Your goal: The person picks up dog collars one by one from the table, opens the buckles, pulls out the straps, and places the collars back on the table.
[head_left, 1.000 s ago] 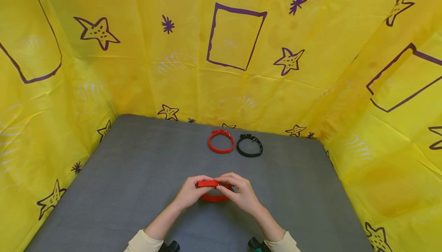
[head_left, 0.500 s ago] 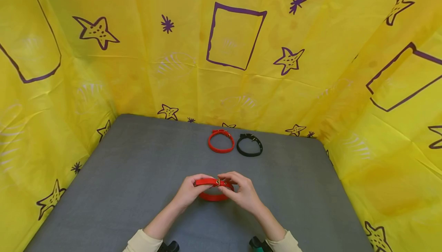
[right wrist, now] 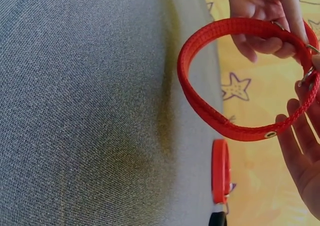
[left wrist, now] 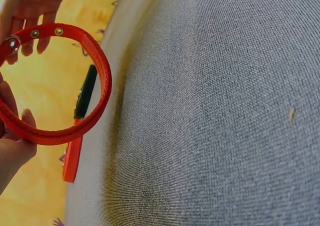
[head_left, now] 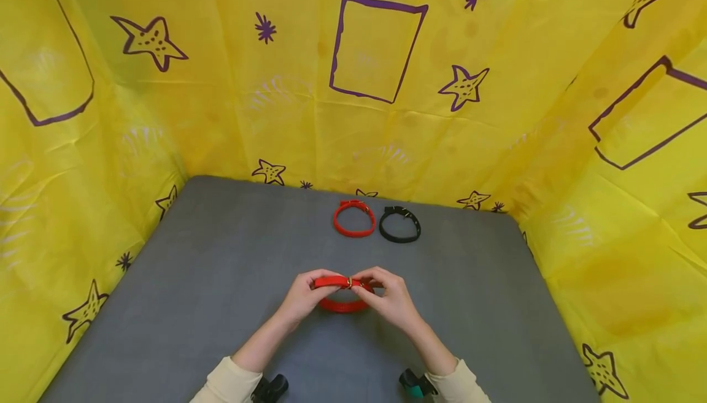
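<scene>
We see the red collar [head_left: 343, 307] looped and held up over the counter [head_left: 221, 256], well short of its far edge.
Its strap appears threaded through the buckle [head_left: 350, 282], but we cannot tell whether the fastening is finished; a second red collar [head_left: 354, 234] and a black collar [head_left: 400, 240], both looped, lie near the far edge. Forearms slanting inward, our left hand [head_left: 302, 295] pinches the strap and our right hand [head_left: 391, 299] grips beside the buckle.
</scene>
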